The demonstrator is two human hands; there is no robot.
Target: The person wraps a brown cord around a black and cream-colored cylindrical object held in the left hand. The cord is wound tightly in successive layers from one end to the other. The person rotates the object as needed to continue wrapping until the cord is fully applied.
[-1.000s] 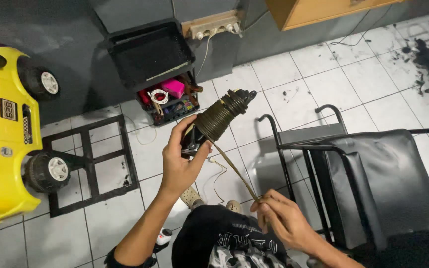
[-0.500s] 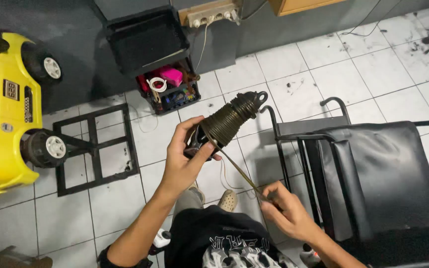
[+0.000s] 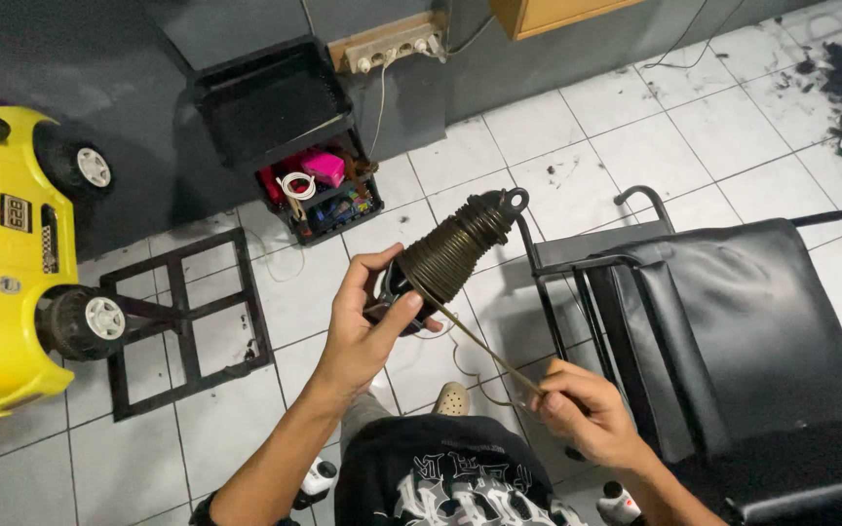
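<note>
Overhead, two hands are working a cone-shaped spool of dark cord above a tiled floor

Left hand (image 3: 367, 326) is gripping the wide end of the cone-shaped spool (image 3: 455, 251), fingers curled and thumb pressed against its base, while the narrow ringed tip is pointing toward one o'clock; right hand (image 3: 582, 409) is pinching the cord (image 3: 484, 346) pulled taut from the spool toward five o'clock. At eleven o'clock of the spool an open black toolbox (image 3: 289, 136) is standing against the dark wall, its raised lid tray looking bare and its lower tray holding a pink object (image 3: 324, 168), a white coil (image 3: 296, 185) and small mixed items too small to tell. At three o'clock a black chair (image 3: 752, 331) is standing; at nine o'clock, a yellow toy car (image 3: 12, 263) beside a black metal frame (image 3: 182, 321)
</note>
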